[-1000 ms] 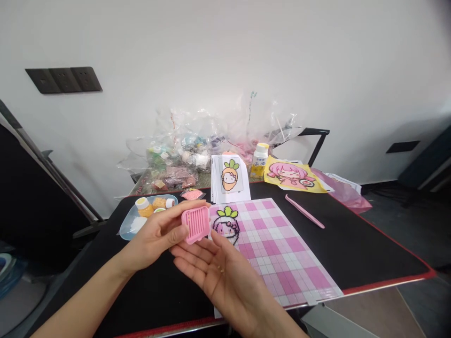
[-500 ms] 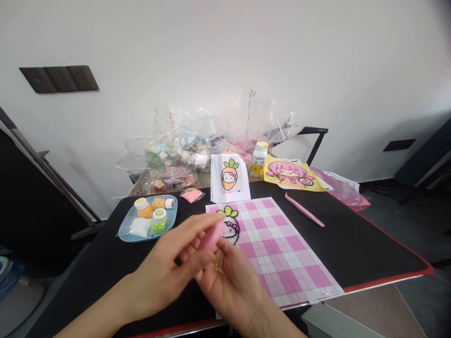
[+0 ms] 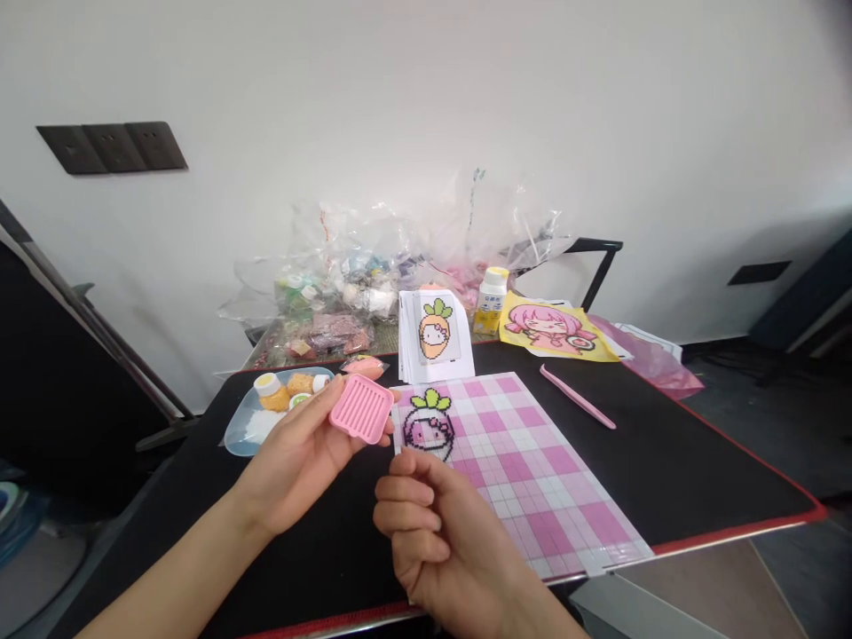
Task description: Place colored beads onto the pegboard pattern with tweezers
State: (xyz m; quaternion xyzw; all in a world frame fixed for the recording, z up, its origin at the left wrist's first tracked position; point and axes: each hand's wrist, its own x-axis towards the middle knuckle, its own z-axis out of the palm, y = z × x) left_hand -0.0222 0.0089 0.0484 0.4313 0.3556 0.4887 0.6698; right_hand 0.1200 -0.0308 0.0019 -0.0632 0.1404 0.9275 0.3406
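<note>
My left hand (image 3: 303, 461) is closed around the edge of a small pink ridged bead tray (image 3: 361, 408), its grooved face turned up; no beads show in the grooves. My right hand (image 3: 436, 532) is curled shut just below and to the right, above the near edge of the pegboard. Its fingers hide the palm, where small yellow beads lay a moment ago. Behind the hands, a pink-and-white checked pegboard (image 3: 519, 461) carries a bead figure (image 3: 429, 426) with green leaves and a black outline at its upper left.
A blue tray (image 3: 236, 435) with bead jars and a white bag stands left. A printed carrot pattern (image 3: 436, 333) leans beyond the pegboard, beside a yellow-white bottle (image 3: 491, 302). Pink tweezers (image 3: 578, 397) lie right, below a yellow picture (image 3: 556, 330). Bagged beads (image 3: 333, 333) pile up behind.
The pink bead tray has moved up and left, away from my right palm, and turned flat. My right hand has gone from cupped, with yellow beads showing, to curled shut.
</note>
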